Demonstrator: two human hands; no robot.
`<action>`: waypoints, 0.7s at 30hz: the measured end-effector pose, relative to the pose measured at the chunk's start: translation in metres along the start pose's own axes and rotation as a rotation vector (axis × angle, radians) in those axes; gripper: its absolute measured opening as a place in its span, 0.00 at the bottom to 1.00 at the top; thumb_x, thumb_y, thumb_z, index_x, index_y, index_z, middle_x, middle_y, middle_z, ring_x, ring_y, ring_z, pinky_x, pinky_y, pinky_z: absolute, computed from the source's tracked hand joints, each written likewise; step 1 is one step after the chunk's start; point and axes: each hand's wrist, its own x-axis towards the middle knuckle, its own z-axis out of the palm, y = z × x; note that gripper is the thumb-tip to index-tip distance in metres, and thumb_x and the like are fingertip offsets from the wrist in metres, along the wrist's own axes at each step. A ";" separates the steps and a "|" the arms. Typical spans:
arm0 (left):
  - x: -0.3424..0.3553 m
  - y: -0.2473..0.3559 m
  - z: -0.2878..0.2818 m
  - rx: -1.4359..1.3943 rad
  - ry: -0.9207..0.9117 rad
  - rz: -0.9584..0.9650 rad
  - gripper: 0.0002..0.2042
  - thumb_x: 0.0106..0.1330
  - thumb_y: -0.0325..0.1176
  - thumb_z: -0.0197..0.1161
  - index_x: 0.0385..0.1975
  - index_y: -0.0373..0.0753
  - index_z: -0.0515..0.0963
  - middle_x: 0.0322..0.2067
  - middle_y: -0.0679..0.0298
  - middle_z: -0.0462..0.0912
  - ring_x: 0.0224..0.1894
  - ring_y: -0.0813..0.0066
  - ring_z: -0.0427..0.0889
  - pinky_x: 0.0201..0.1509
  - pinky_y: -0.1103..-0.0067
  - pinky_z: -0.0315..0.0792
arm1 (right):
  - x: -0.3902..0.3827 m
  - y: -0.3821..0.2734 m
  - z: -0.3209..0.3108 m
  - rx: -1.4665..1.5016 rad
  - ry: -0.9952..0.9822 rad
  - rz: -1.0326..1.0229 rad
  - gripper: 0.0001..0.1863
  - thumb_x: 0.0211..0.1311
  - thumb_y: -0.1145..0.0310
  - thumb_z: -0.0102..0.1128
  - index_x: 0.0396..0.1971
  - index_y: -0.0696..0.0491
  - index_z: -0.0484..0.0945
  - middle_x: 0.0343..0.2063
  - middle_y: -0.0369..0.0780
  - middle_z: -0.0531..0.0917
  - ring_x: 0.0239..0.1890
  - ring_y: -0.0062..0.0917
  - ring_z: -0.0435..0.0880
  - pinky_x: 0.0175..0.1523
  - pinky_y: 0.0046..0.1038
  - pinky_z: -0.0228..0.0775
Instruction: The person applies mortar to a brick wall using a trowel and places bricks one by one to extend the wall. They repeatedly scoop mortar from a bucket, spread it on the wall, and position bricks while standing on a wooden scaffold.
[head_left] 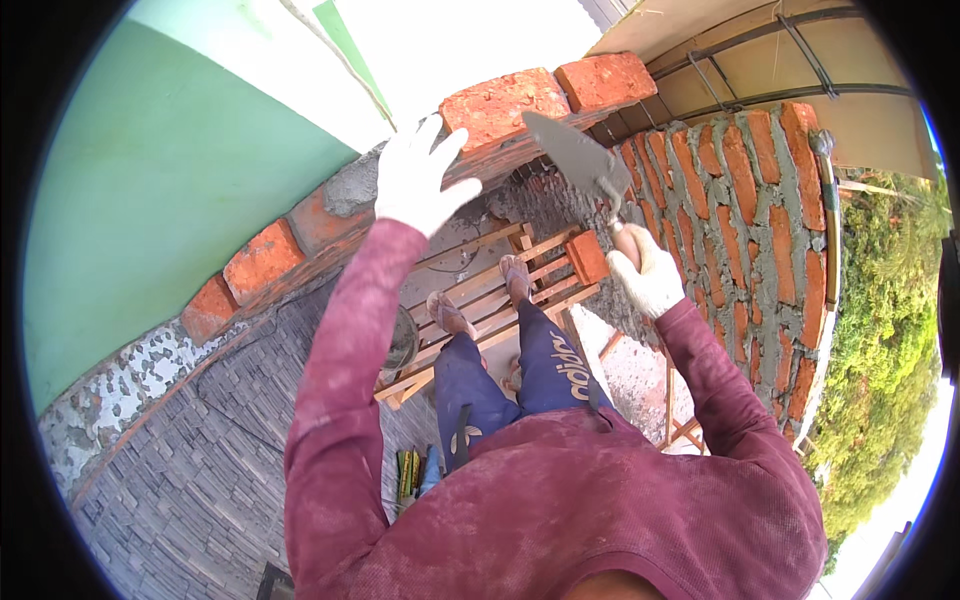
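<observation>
My right hand (648, 272), in a white glove, grips a brick trowel (582, 158) by its handle. The trowel's grey blade is raised and points up and left, close to the top of the wall. My left hand (415, 180), also gloved, is spread open at the wall top, by the near end of an orange brick (505, 105); whether it touches the brick I cannot tell. A second brick (605, 82) lies beyond that one in the same row. Left of my hand, grey mortar (352, 188) covers part of the wall top.
I stand on a wooden slat platform (470, 285) with a loose brick (587, 257) on it. A bucket (402, 338) is beside the platform. On the right rises a brick wall (735, 230) with rough mortar joints. Metal bars (800, 55) run at the upper right.
</observation>
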 end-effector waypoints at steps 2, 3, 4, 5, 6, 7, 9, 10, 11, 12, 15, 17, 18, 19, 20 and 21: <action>0.058 0.000 0.005 0.190 -0.192 0.092 0.38 0.63 0.56 0.73 0.75 0.60 0.70 0.78 0.53 0.60 0.79 0.49 0.58 0.81 0.54 0.57 | 0.018 -0.004 -0.009 -0.042 0.087 0.016 0.27 0.67 0.53 0.65 0.60 0.52 0.73 0.41 0.56 0.87 0.47 0.52 0.89 0.52 0.45 0.79; 0.073 0.009 0.005 0.219 -0.248 0.078 0.38 0.64 0.56 0.73 0.75 0.60 0.69 0.78 0.53 0.60 0.79 0.50 0.58 0.81 0.54 0.56 | 0.029 -0.004 -0.011 -0.077 0.107 -0.008 0.25 0.67 0.54 0.65 0.58 0.52 0.73 0.40 0.56 0.87 0.46 0.53 0.88 0.51 0.45 0.79; 0.085 0.019 0.005 0.251 -0.303 0.059 0.38 0.64 0.56 0.72 0.76 0.61 0.68 0.78 0.53 0.59 0.79 0.50 0.58 0.81 0.54 0.56 | 0.042 -0.005 -0.011 -0.111 0.124 -0.034 0.24 0.67 0.54 0.65 0.56 0.52 0.73 0.39 0.56 0.87 0.45 0.54 0.88 0.51 0.46 0.78; 0.096 0.025 0.012 0.275 -0.362 0.044 0.38 0.65 0.57 0.71 0.76 0.62 0.67 0.79 0.54 0.58 0.80 0.50 0.58 0.82 0.54 0.56 | 0.056 -0.007 -0.011 -0.134 0.110 -0.022 0.22 0.67 0.54 0.65 0.53 0.52 0.73 0.38 0.55 0.86 0.44 0.54 0.87 0.50 0.46 0.78; 0.099 0.018 0.027 0.296 -0.334 0.064 0.37 0.65 0.56 0.71 0.75 0.61 0.68 0.78 0.53 0.59 0.79 0.50 0.58 0.82 0.55 0.57 | 0.065 -0.013 -0.012 -0.106 0.137 -0.028 0.23 0.68 0.54 0.65 0.53 0.52 0.72 0.38 0.55 0.86 0.44 0.54 0.87 0.49 0.46 0.78; 0.096 0.006 0.049 0.318 -0.307 0.082 0.37 0.65 0.55 0.72 0.75 0.61 0.69 0.78 0.53 0.59 0.79 0.50 0.58 0.81 0.56 0.57 | 0.073 -0.022 -0.013 -0.077 0.163 -0.036 0.23 0.68 0.53 0.65 0.54 0.52 0.72 0.39 0.55 0.86 0.44 0.53 0.88 0.49 0.46 0.79; 0.092 -0.003 0.068 0.294 -0.279 0.097 0.35 0.65 0.53 0.73 0.73 0.60 0.71 0.77 0.52 0.60 0.79 0.49 0.58 0.81 0.58 0.59 | 0.083 -0.040 -0.016 -0.013 0.229 -0.065 0.25 0.70 0.54 0.65 0.58 0.53 0.73 0.42 0.54 0.87 0.45 0.50 0.89 0.50 0.44 0.80; 0.088 -0.004 0.068 0.255 -0.270 0.091 0.34 0.65 0.51 0.74 0.73 0.60 0.72 0.77 0.52 0.61 0.79 0.49 0.58 0.80 0.59 0.60 | 0.087 -0.043 -0.014 0.023 0.275 -0.130 0.25 0.70 0.55 0.65 0.59 0.53 0.74 0.42 0.54 0.87 0.45 0.50 0.89 0.51 0.43 0.80; 0.090 -0.002 0.065 0.214 -0.250 0.087 0.34 0.64 0.50 0.74 0.72 0.60 0.73 0.77 0.51 0.61 0.79 0.49 0.58 0.80 0.60 0.61 | 0.092 -0.047 -0.015 0.055 0.328 -0.200 0.25 0.70 0.56 0.65 0.60 0.53 0.74 0.43 0.53 0.87 0.46 0.49 0.90 0.51 0.42 0.81; 0.089 0.002 0.062 0.211 -0.251 0.077 0.33 0.64 0.49 0.74 0.71 0.59 0.74 0.77 0.51 0.61 0.79 0.49 0.58 0.80 0.60 0.62 | 0.098 -0.049 -0.015 0.088 0.380 -0.272 0.25 0.70 0.57 0.65 0.61 0.54 0.74 0.44 0.53 0.87 0.46 0.48 0.90 0.52 0.41 0.81; 0.088 0.008 0.058 0.202 -0.254 0.056 0.32 0.64 0.46 0.75 0.70 0.58 0.76 0.76 0.51 0.62 0.79 0.49 0.59 0.80 0.60 0.63 | 0.115 -0.038 0.004 0.038 0.348 -0.314 0.23 0.72 0.58 0.63 0.61 0.54 0.75 0.45 0.54 0.87 0.46 0.49 0.89 0.53 0.42 0.81; 0.092 0.008 0.056 0.191 -0.257 0.064 0.32 0.64 0.46 0.75 0.70 0.58 0.75 0.77 0.51 0.62 0.79 0.50 0.58 0.80 0.61 0.61 | 0.136 -0.028 0.011 -0.096 0.131 -0.209 0.19 0.74 0.56 0.58 0.55 0.54 0.75 0.43 0.54 0.86 0.43 0.51 0.88 0.51 0.48 0.79; 0.092 0.010 0.055 0.199 -0.278 0.058 0.32 0.64 0.46 0.75 0.70 0.58 0.75 0.77 0.52 0.62 0.80 0.50 0.57 0.81 0.61 0.61 | 0.146 -0.022 0.014 -0.284 -0.021 -0.106 0.17 0.75 0.55 0.57 0.51 0.52 0.75 0.40 0.52 0.86 0.42 0.52 0.87 0.49 0.50 0.78; 0.090 0.015 0.055 0.207 -0.298 0.053 0.32 0.64 0.46 0.75 0.70 0.58 0.75 0.77 0.52 0.62 0.80 0.50 0.57 0.81 0.61 0.60 | 0.146 -0.018 0.013 -0.256 -0.012 -0.118 0.16 0.75 0.56 0.58 0.51 0.51 0.75 0.38 0.53 0.86 0.41 0.52 0.87 0.48 0.49 0.78; 0.092 0.015 0.054 0.223 -0.314 0.037 0.32 0.64 0.46 0.75 0.70 0.59 0.75 0.77 0.52 0.62 0.80 0.51 0.56 0.82 0.61 0.59 | 0.148 -0.020 0.012 -0.225 -0.005 -0.143 0.15 0.75 0.57 0.59 0.52 0.50 0.75 0.35 0.53 0.87 0.41 0.52 0.88 0.46 0.48 0.78; 0.090 0.014 0.055 0.238 -0.319 0.042 0.33 0.64 0.47 0.74 0.71 0.59 0.74 0.77 0.53 0.60 0.81 0.52 0.54 0.83 0.61 0.57 | 0.143 -0.031 0.007 -0.158 0.044 -0.194 0.16 0.76 0.55 0.57 0.51 0.51 0.75 0.36 0.53 0.87 0.41 0.53 0.87 0.47 0.49 0.78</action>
